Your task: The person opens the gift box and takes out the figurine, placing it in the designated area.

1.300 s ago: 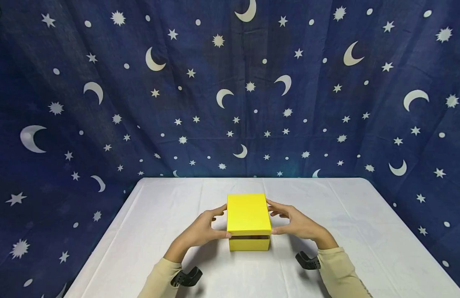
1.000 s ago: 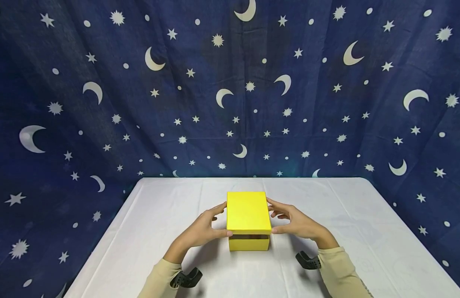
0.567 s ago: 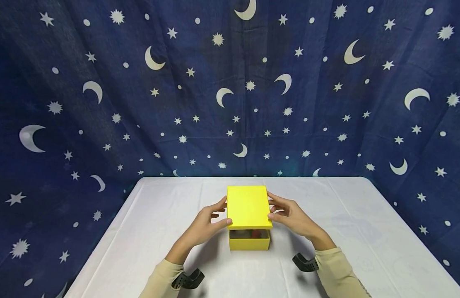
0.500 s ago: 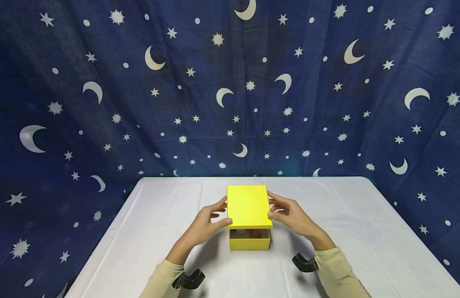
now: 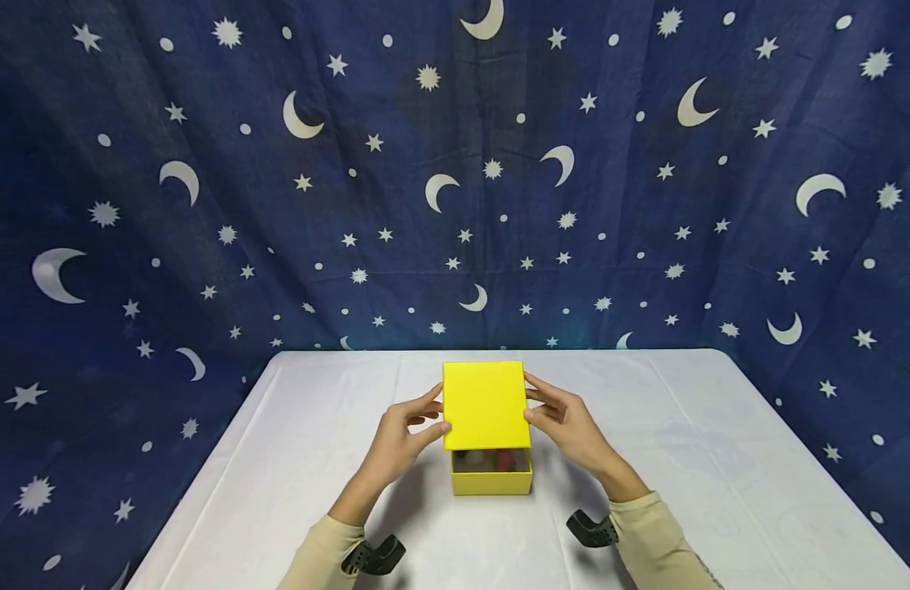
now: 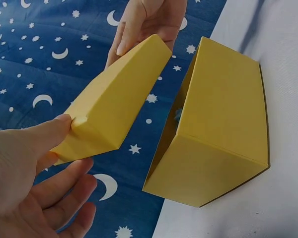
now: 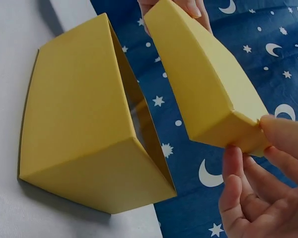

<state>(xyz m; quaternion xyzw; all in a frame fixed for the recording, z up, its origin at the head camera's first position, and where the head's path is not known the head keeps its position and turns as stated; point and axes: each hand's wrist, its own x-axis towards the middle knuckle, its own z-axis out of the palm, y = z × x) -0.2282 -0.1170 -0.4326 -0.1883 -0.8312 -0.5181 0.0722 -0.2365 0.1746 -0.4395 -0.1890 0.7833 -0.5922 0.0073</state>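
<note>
A yellow box lid (image 5: 486, 406) is held level above a yellow box (image 5: 491, 483) that stands on the table. My left hand (image 5: 397, 434) grips the lid's left side, thumb near its front corner. On the opposite side my right hand (image 5: 572, 430) pinches the lid in the same way. Both wrist views show a gap between the lid (image 6: 119, 94) and the box (image 7: 79, 114). Through the front gap a red thing (image 5: 504, 460) and something pale (image 5: 475, 460) show inside the box; the lid hides the rest.
The table (image 5: 337, 393) has a white cloth. Behind it hangs a dark blue curtain (image 5: 396, 205) with moons and stars. Black wrist mounts (image 5: 373, 557) sit at both beige sleeves (image 5: 322, 553).
Both hands have raised the lid off the box, and it has shifted slightly left. The front gap has widened, baring part of the contents. The box has stayed in place.
</note>
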